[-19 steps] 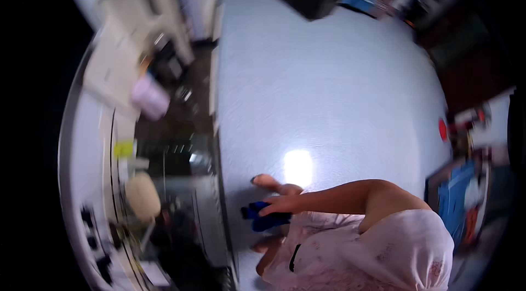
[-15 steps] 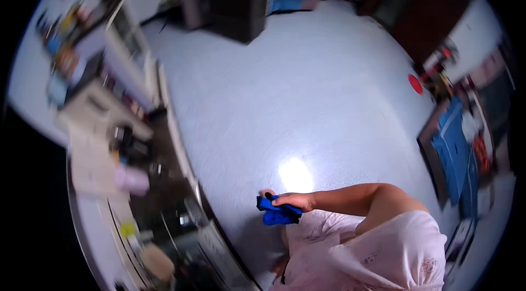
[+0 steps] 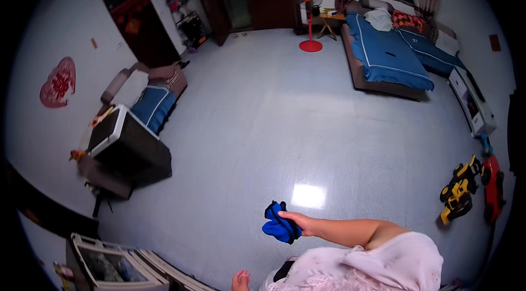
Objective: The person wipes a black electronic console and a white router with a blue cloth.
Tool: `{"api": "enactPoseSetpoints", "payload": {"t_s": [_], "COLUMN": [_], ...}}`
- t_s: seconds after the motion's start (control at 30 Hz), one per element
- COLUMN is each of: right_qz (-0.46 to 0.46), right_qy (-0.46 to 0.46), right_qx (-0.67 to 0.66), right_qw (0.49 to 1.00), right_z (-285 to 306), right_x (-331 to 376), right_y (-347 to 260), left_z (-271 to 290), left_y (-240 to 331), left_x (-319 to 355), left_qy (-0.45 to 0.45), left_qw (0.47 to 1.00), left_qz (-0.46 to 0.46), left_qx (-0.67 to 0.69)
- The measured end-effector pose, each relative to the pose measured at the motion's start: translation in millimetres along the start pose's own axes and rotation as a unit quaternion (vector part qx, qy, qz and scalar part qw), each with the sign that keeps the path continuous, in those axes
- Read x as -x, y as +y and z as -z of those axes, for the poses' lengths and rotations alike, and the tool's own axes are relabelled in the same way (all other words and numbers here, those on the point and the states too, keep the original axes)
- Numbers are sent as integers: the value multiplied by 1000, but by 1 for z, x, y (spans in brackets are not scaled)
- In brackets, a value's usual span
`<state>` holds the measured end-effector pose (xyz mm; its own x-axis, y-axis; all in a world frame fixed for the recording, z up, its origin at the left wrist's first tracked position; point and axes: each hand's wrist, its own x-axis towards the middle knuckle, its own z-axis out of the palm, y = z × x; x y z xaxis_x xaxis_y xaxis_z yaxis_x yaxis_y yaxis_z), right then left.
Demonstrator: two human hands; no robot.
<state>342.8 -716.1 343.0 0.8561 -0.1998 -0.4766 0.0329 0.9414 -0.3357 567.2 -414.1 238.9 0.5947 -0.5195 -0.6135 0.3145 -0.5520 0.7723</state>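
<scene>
I see the bed [image 3: 386, 55] far right, fan [image 3: 310, 14] just left of it, sofa [image 3: 145, 96] far left, toy trucks [image 3: 460, 189] on floor [image 3: 274, 121] at right.

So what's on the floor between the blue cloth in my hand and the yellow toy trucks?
Nothing but bare floor with a bright light glare on it, between the blue cloth in your right hand and the yellow toy trucks, in the head view.
</scene>
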Motion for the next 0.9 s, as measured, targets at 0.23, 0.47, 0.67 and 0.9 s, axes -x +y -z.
{"api": "enactPoseSetpoints", "payload": {"t_s": [0.23,0.47,0.67,0.9], "right_qz": [160,393,287,310], "right_qy": [13,162,318,395], "right_qx": [-6,586,459,144], "right_qw": [987,690,778,852], "right_z": [-30,18,56,187], "right_x": [-37,-74,-19,4], "right_y": [-124,-242,-356,-440], "left_z": [-102,-294,-423,-545], "left_y": [242,383,462,575], "left_x": [-90,-165,-223,-295], "left_qy": [-315,-527,-521,-476], "left_qw": [946,845,853,879], "left_qz": [-71,19,29,-38], "left_qx": [-12,88,-16,3]}}
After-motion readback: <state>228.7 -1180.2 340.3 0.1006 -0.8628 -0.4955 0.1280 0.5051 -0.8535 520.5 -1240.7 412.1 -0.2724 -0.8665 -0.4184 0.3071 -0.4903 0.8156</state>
